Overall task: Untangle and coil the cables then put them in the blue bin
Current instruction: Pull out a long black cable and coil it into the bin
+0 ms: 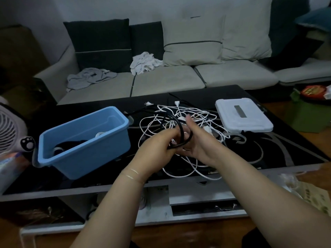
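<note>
A tangle of white cables (189, 113) lies on the black glass table (268, 151), mixed with black cable. Both hands hold a black cable (181, 134) looped into a coil just above the tangle. My left hand (159, 147) grips the coil from the left with curled fingers. From the right, my right hand (197, 140) holds the coil, thumb raised. The blue bin (107, 149) stands to the left of the hands, with a dark coil and a white cable inside.
A white lid (241, 115) lies at the right of the tangle. A small fan (10, 133) stands left of the bin. Behind the table is a sofa (170, 79) with cushions and loose clothes. A drawer handle shows under the table's front edge.
</note>
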